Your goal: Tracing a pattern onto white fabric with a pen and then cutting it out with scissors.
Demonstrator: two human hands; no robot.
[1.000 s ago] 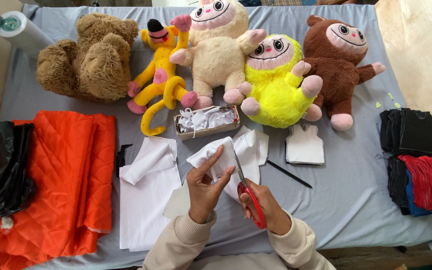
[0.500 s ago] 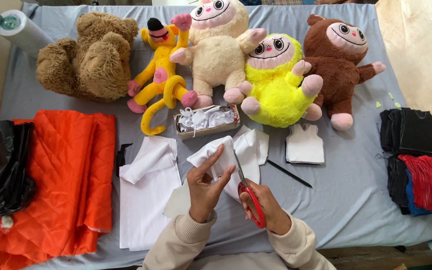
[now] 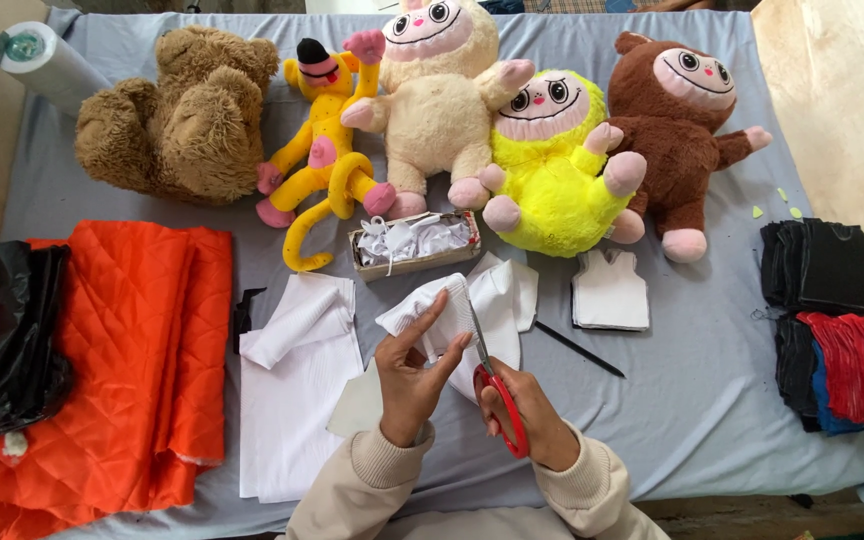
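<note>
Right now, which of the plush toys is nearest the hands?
The bright yellow round plush, its pink foot just beyond the white cloth the left hand holds; the others sit farther back.

A small open cardboard box (image 3: 414, 246) of white scraps stands before the plush toys.

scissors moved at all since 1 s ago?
No. The scissors in the right hand sit where they were, blades just below the cardboard box, by the white cloth in the left hand.
</note>
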